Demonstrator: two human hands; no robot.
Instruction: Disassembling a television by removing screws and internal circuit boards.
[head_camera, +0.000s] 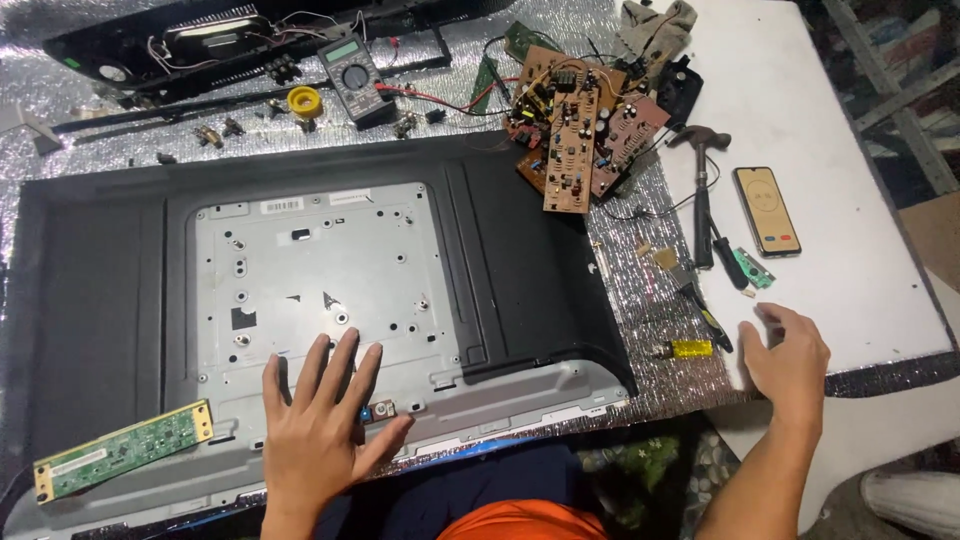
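Television back (520, 260) already stripped to bare metal chassis (320, 270), boards out; left hand (320, 420) flat and open, right hand (790, 350) open, empty near the screwdriver (705, 320).

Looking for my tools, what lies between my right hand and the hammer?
In the head view, between right hand and hammer: screwdrivers and a small yellow part.
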